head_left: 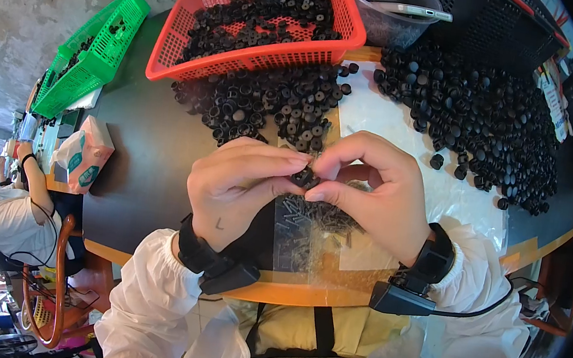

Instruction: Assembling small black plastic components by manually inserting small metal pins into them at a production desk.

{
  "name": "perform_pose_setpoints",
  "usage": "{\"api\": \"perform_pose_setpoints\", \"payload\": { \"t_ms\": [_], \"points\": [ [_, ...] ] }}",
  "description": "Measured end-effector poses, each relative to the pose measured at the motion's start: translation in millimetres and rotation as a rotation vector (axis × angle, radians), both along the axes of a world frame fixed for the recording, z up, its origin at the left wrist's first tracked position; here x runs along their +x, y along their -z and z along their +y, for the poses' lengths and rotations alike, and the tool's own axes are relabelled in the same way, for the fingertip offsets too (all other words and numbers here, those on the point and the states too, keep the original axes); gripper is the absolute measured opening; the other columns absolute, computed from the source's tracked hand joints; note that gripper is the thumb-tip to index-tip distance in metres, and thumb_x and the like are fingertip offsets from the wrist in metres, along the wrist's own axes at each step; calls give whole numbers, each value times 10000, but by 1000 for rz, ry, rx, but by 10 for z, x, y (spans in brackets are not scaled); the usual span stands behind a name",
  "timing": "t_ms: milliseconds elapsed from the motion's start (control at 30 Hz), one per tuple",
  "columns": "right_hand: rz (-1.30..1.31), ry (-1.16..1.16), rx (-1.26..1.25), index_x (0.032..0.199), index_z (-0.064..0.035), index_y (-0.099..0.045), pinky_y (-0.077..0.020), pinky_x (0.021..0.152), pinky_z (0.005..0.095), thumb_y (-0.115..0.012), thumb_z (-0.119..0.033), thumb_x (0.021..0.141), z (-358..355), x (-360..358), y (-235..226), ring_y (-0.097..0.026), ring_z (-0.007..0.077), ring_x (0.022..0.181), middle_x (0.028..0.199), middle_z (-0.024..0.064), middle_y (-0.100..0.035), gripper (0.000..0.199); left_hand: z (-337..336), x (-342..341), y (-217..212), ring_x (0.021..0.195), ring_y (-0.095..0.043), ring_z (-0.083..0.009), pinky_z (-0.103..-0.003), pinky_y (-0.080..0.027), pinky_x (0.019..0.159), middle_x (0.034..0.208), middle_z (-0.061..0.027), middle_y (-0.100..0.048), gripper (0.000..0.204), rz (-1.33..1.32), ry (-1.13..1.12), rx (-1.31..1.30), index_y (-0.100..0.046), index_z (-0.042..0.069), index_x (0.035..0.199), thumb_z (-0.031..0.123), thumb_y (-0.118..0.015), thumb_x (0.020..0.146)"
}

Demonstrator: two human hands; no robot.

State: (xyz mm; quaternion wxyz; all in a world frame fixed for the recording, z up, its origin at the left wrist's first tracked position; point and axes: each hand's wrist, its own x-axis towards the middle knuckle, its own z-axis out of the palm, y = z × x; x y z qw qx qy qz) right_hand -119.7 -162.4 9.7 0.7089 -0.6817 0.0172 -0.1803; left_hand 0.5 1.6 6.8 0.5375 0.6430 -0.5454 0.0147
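Black cap pinched between left hand, right hand (above table edge).

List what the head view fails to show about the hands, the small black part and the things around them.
- Small black part: mostly covered by the fingertips of the left hand and right hand; its shape is unclear.
- Clear plastic bag: small dark pieces inside, too small to identify.
- Red basket: its far corner is cut off by the top edge.
- Clear tub: contents blurred behind its wall.
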Motion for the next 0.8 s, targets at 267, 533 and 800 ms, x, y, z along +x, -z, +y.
{"api": "perform_pose_setpoints", "payload": {
  "t_ms": [267,533,800],
  "points": [
    [-31,-116,-141,1056,9,-694,-544,736,248,-709,62,753,-33,8,50,-664,154,831,954,83,-656,309,16,-58,7,724,-626,-152,-230,-557,650,936,-63,-601,317,40,-14,-17,-748,68,928,-110,-761,665],
    [-66,-164,-97,964,9,-733,-545,687,246,-685,124,705,-55,28,21,-669,148,760,888,102,-688,288,38,-57,-48,670,-577,-165,-265,-470,600,771,-10,-620,212,-295,-57,-61,-751,98,856,4,-792,670],
    [-72,-219,-2,967,34,-721,-587,671,272,-609,188,764,-47,18,12,-673,194,782,957,149,-654,279,72,-92,-129,708,-602,-169,-278,-496,616,794,1,-624,169,-461,-83,-13,-750,65,821,33,-805,665]
  ]
}}
